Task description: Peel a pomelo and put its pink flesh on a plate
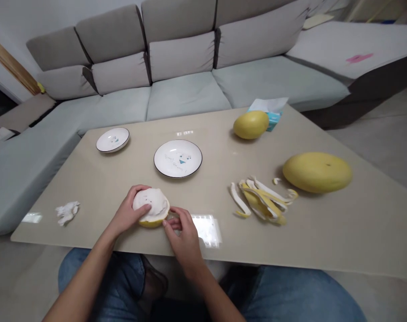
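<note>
A partly peeled pomelo [153,202] rests near the front edge of the table, its white pith facing up and yellow rind still around its lower part. My left hand [132,209] is closed around its left side, the thumb lying across the pith. At the right side, my right hand [181,230] pinches the edge of the pomelo's rind between thumb and fingers. Strips of yellow and white peel [262,201] lie in a heap to the right. Just beyond the pomelo sits a white plate [178,158] with a dark rim and a small printed drawing.
Two whole yellow fruits stand on the right: a large one [317,172] and a smaller one [250,124] before a blue tissue box [274,120]. A small bowl-like dish [112,139] is at the back left, a crumpled tissue [67,212] at the left. A grey sofa [186,96] borders the table [220,147].
</note>
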Motion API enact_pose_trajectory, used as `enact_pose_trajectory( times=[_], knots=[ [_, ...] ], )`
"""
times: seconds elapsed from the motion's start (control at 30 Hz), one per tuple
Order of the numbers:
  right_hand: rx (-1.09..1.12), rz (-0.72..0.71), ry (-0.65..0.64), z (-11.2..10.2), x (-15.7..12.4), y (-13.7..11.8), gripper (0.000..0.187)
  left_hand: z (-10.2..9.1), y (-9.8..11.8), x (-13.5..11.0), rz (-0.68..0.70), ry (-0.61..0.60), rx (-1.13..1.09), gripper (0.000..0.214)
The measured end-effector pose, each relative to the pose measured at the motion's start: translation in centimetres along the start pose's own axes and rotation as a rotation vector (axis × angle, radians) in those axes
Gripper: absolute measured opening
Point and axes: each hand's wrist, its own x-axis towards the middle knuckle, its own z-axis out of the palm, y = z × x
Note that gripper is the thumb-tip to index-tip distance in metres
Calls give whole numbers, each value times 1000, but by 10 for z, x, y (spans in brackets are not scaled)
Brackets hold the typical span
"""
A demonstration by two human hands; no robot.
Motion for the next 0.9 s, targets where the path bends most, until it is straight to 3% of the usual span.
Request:
enact_pose_trajectory(
  times=[0.17, 0.47, 0.7, 0.9],
  knots=[
    [-122, 187, -29, 8, -3, -11, 35, 0, -2, -4, 44, -16, 41, 52],
    [-457, 232, -24, 28, 0, -31, 35, 2, 0, -7, 131, 19, 95, 47],
    [-379, 301, -1, 28, 4, -33, 29, 2, -2, -5, 166, 0, 94, 44],
    [-277, 262, 58, 29, 3, -24, 29, 3, -1, -6, 190, 1, 106, 43]
  ],
)
